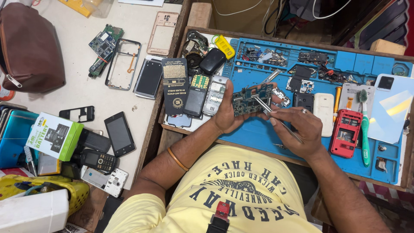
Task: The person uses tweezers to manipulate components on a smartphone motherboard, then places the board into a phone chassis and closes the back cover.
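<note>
At frame centre my left hand [226, 114] clamps the circuit board [251, 99], right hand [297, 129] pinching tweezers [276, 118] — a slip could gouge it, I judge.

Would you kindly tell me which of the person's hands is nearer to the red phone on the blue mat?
The right hand is nearer, just left of the red phone. The left hand is farther left, holding the circuit board.
</note>
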